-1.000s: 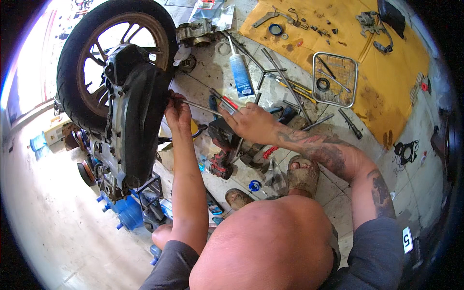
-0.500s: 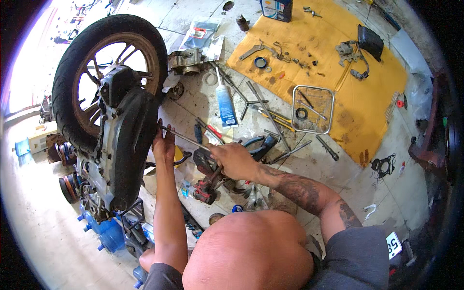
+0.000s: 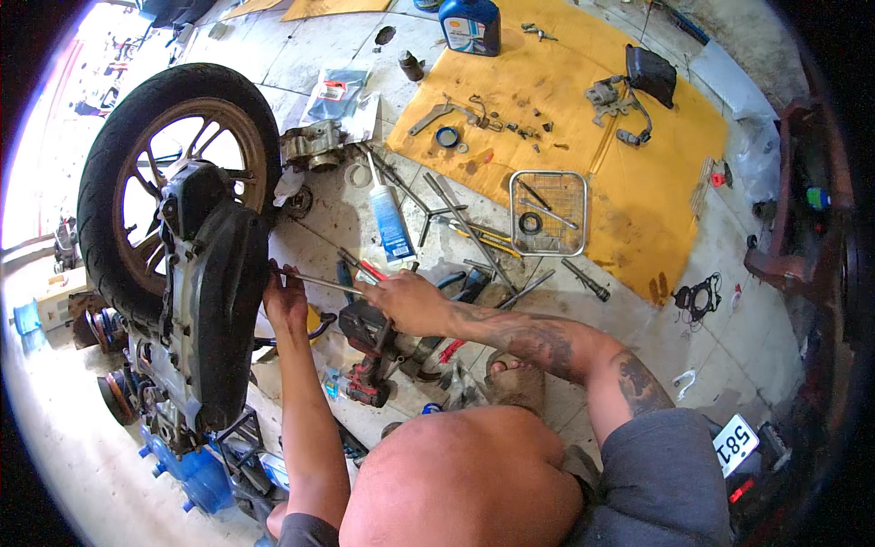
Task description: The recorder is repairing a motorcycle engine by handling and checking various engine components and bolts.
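Tool in hand: I see a long metal T-handle wrench (image 3: 314, 279) running level between the two hands, its far end against the black engine cover (image 3: 223, 314) of the scooter engine assembly.
Tool position: it sits at the right edge of the cover, above the floor, just below the rear wheel (image 3: 173, 182).
Left hand (image 3: 285, 296): fingers curled around the shaft where it meets the cover; closed on the tool, touching or nearly touching the cover edge.
Right hand (image 3: 406, 303): fingers wrapped shut on the handle end of the same wrench, with a red-tipped piece (image 3: 369, 269) showing just above the knuckles; I cannot tell whether it is part of the tool.
Engine assembly: upright, wheel at top, black cover facing the person, blue containers (image 3: 196, 474) at its foot.
Under the right hand: a dark power tool (image 3: 374, 351) with red trim lies on the floor.
Near floor items: a tube of sealant (image 3: 390, 219) with a white nozzle lies just beyond the hands; several long wrenches (image 3: 465, 223) lie crossed beside it.
Cardboard sheet (image 3: 656, 201): yellow, spread on the tiled floor, well apart from the hands; it carries a small wire basket (image 3: 548, 214), scattered bolts and small parts (image 3: 510, 128), and a blue oil bottle (image 3: 469, 25) at its far edge.
Person: the bare head and grey-sleeved shoulder fill the lower edge; the right forearm is tattooed.
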`<state>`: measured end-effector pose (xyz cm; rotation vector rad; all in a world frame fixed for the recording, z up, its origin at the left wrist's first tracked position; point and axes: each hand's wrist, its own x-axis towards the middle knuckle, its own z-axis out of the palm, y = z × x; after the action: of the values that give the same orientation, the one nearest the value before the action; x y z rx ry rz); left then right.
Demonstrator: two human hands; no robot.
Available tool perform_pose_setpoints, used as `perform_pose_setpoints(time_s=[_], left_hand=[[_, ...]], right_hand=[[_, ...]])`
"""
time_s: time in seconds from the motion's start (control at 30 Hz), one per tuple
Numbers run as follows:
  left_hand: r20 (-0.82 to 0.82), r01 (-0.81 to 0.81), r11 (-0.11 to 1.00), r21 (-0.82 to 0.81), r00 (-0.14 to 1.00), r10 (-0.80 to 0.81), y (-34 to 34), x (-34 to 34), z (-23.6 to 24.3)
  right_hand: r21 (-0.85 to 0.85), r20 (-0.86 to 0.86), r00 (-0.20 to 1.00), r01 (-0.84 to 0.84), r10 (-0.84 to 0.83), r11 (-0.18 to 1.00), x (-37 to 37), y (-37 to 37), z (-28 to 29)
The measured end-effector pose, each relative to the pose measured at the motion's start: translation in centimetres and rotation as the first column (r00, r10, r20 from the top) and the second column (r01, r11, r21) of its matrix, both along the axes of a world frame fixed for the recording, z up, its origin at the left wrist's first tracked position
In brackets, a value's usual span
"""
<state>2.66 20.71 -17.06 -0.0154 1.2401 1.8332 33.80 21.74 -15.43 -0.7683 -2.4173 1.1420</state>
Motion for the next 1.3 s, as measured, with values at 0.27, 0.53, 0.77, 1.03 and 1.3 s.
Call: perform_pose_setpoints(time_s=[0.27, 0.53, 0.77, 1.03, 1.3], left_hand=[[0.154, -0.031, 0.964, 0.264, 0.988, -0.011, 0.7, -2.1, -1.6], [0.228, 0.233, 0.900, 0.369, 0.916, -0.331, 1.6, -1.7, -2.3], [0.143, 0.245, 0.902, 0.355, 0.940, -0.311, 1.8, -0.8, -1.4], [0.248, 0.159, 0.912, 0.379, 0.932, -0.266, 1.7, 0.5, -0.4], [0.205, 0.127, 0.918, 0.376, 0.955, -0.216, 1.7, 1.1, -0.1]], right_hand=[[-0.125, -0.137, 0.988, 0.050, -0.067, 0.991, 0.2, 0.0, 0.9], [-0.241, -0.158, 0.975, 0.113, -0.154, 0.964, 1.7, -0.1, 1.9], [-0.109, -0.100, 0.991, 0.075, -0.086, 0.991, 2.0, 0.6, 1.3], [0.036, -0.011, 1.000, -0.006, 0.007, 0.999, 3.0, 3.2, 1.7], [0.330, 0.059, 0.998, -0.012, -0.008, 0.944, 1.8, 1.0, 3.5]])
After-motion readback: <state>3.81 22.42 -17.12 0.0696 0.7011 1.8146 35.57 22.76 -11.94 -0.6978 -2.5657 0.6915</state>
